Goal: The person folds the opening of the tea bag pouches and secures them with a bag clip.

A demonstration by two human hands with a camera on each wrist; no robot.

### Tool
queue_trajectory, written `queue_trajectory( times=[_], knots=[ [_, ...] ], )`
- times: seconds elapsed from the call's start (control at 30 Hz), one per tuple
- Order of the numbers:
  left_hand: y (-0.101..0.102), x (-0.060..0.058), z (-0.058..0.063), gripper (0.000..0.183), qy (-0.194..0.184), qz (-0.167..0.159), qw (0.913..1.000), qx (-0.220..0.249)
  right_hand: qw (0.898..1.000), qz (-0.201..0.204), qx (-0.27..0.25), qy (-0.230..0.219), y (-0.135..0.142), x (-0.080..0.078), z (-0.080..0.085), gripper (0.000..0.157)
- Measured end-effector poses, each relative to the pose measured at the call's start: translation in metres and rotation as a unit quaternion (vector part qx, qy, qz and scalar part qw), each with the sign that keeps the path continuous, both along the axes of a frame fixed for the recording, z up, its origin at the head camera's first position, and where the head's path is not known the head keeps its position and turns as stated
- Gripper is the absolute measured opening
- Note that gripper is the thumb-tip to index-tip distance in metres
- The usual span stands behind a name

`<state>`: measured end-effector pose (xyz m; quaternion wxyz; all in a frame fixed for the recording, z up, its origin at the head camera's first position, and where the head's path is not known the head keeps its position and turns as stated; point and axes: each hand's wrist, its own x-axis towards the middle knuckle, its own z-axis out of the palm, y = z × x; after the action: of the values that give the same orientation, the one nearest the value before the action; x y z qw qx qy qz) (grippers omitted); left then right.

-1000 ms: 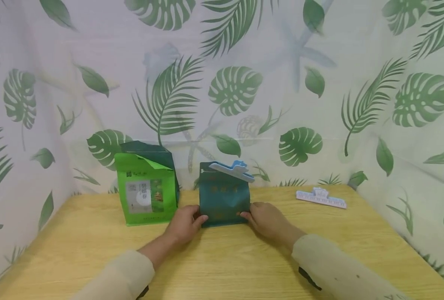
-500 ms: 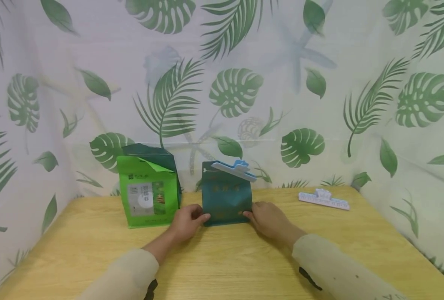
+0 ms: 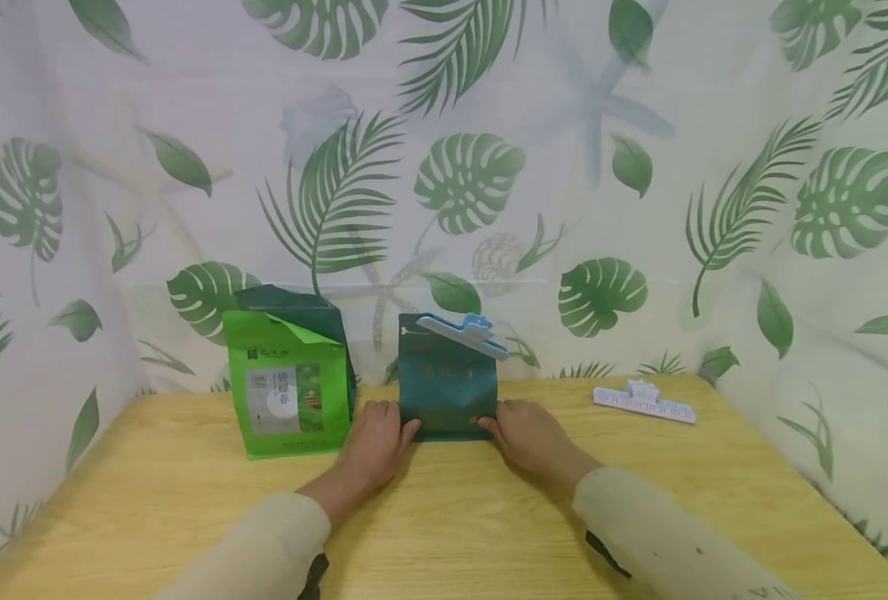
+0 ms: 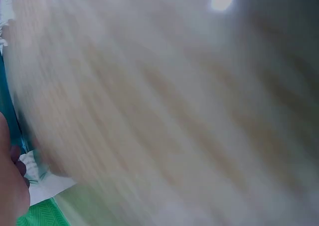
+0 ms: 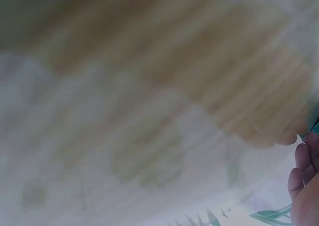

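A dark green tea pouch (image 3: pixel 447 396) stands upright on the wooden table, a light blue bag clip (image 3: pixel 464 333) slanting across its top right corner. My left hand (image 3: pixel 374 446) grips the pouch's lower left side, thumb at the front. The lower right side is held by my right hand (image 3: pixel 534 437), thumb also on the front. In the left wrist view, part of my left hand (image 4: pixel 10 181) shows at the left edge beside a teal strip of the pouch. The right wrist view catches my right hand's fingers (image 5: pixel 303 161) at its right edge.
Left of my left hand stands a bright green tea pouch (image 3: pixel 288 400) with a folded top corner. Behind it is another dark green pouch (image 3: pixel 304 304). A pale lilac bag clip (image 3: pixel 644 402) lies at the table's back right. A leaf-print cloth (image 3: pixel 474 200) surrounds the back and sides.
The dark green pouch with its clip has slid slightly back, away from me, both hands keeping hold of it. My left hand has turned a little, its fingers now further round the side.
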<state>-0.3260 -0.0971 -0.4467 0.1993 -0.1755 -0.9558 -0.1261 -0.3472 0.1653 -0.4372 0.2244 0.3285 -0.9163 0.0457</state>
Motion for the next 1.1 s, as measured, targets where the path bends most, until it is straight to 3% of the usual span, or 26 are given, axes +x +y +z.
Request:
queue_trajectory(
  times=[0.1,0.33,0.5,0.8,0.97,1.1],
  knots=[
    [0.004,-0.006,0.002,0.037,0.0,0.025,0.9996,-0.009,1.0,-0.01,0.003,-0.003,-0.001,-0.005,0.002,0.033],
    [0.021,-0.02,0.006,0.042,-0.059,0.077,0.9953,-0.005,0.998,-0.05,0.001,-0.045,0.0,-0.014,0.007,0.033],
    [0.027,-0.026,0.005,0.042,-0.056,0.109,0.9923,0.016,0.997,-0.063,-0.003,-0.044,-0.002,-0.02,0.007,0.032],
    [0.033,-0.032,0.004,0.04,-0.056,0.127,0.9902,0.004,0.99,-0.137,0.031,-0.03,-0.013,-0.029,0.006,0.039],
    [0.029,-0.032,0.001,0.04,-0.039,0.136,0.99,0.004,0.989,-0.139,0.021,-0.045,-0.019,-0.029,0.007,0.042],
    [0.027,-0.028,0.0,0.047,-0.047,0.135,0.9896,0.01,0.987,-0.142,-0.009,-0.074,-0.021,-0.03,0.005,0.045]
  ],
)
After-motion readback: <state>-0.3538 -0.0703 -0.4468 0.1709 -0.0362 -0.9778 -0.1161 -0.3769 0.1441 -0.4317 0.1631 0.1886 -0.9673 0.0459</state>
